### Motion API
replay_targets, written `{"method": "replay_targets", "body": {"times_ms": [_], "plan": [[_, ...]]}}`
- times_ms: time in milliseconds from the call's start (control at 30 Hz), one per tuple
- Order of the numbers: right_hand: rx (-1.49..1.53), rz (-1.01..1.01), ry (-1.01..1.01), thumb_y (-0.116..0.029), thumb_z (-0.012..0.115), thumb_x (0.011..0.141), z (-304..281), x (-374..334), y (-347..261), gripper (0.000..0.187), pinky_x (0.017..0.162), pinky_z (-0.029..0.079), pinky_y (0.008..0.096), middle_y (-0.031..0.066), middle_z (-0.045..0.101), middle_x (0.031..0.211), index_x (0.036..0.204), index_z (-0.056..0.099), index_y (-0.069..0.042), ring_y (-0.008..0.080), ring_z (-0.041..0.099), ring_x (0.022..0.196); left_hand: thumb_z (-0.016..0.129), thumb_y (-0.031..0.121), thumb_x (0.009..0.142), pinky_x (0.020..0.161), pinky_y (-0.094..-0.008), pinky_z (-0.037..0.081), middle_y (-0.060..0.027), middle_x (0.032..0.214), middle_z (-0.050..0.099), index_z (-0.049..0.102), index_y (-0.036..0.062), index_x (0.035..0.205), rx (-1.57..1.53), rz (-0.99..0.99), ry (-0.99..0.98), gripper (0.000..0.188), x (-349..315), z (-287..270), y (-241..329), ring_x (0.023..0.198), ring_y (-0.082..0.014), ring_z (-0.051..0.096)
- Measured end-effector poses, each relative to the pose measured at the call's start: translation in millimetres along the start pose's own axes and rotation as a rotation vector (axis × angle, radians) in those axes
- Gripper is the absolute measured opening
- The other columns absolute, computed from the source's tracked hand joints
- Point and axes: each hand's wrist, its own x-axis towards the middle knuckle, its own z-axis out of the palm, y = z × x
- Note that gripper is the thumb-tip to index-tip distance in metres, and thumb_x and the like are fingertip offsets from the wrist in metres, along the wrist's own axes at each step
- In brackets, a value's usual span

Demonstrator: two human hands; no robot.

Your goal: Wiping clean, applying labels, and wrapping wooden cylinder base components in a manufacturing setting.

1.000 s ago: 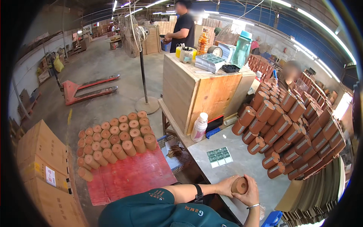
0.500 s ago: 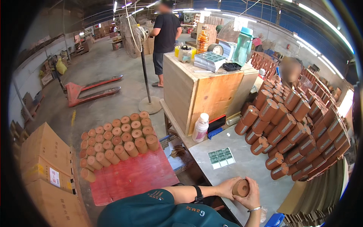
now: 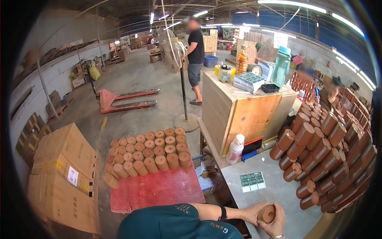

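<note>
A brown cylinder point(image 3: 263, 216) with a round hole in its end is held between my two hands over the near part of the grey tabletop. My left hand point(image 3: 250, 214) wraps its left side, and my right hand point(image 3: 277, 226) grips it from the right with bent fingers. Just beyond my hands lies a sheet of green and white labels point(image 3: 252, 179), flat on the tabletop point(image 3: 234, 175). Similar brown cylinders with label strips on their sides point(image 3: 312, 143) are piled high on the right. The underside of the held cylinder is hidden.
At the left, rows of plain brown cylinders point(image 3: 150, 165) stand on a red board point(image 3: 159, 191), beside cardboard boxes point(image 3: 59, 187). A white bottle point(image 3: 235, 149) stands near a wooden cabinet point(image 3: 248, 121). Farther back are a fan, a red pallet jack point(image 3: 109, 101) and two people.
The view has swung left and up, so the surroundings sit farther right and lower in the picture. Both hands keep hold of the cylinder.
</note>
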Motion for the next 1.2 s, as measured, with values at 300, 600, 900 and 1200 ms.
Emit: {"method": "replay_targets", "body": {"times_ms": [300,600,900,1200], "plan": [[-0.059,-0.075,0.038,-0.022,0.089,0.057,-3.2,-1.4,-4.6,0.084,0.098,0.046,0.0442,0.0192,0.059,0.123,0.13,0.053,-0.001,0.0362,0.057,0.113,0.092,0.027,0.054,0.101,-0.0404,0.043,-0.0141,0.124,0.056,0.042,0.006,0.133,0.018,-0.086,-0.028,0.096,0.8,-1.6,4.9,0.119,-0.0292,0.056],[-0.071,-0.055,0.076,-0.022,0.088,0.051,-1.7,-3.8,-3.5,0.093,0.099,0.044,0.0427,0.0177,0.057,0.121,0.132,0.048,0.001,0.0373,0.056,0.112,0.087,0.029,0.058,0.106,-0.0437,0.038,-0.0157,0.126,0.054,0.041,0.005,0.138,0.089,-0.05,-0.042,0.095,6.0,-0.3,4.4,0.121,-0.0344,0.052],[0.256,0.258,0.225,-0.016,0.068,0.087,-7.3,-40.9,5.3,0.039,0.09,0.048,0.0356,0.0157,0.064,0.107,0.12,0.058,0.004,0.0264,0.062,0.099,0.083,0.03,0.059,0.107,-0.0534,0.031,-0.0115,0.118,0.053,0.053,0.0064,0.126,0.969,0.384,-0.2,0.077,9.8,15.8,40.4,0.123,-0.0313,0.046],[0.346,0.369,0.242,-0.012,0.073,0.082,16.2,-79.0,8.5,0.045,0.101,0.046,0.0391,0.0174,0.066,0.12,0.124,0.061,0.002,0.0284,0.062,0.115,0.073,0.031,0.065,0.1,-0.0578,0.038,-0.0168,0.114,0.06,0.059,0.0058,0.118,0.985,0.505,-0.13,0.06,-12.2,24.3,18.2,0.114,-0.0382,0.055]]}}
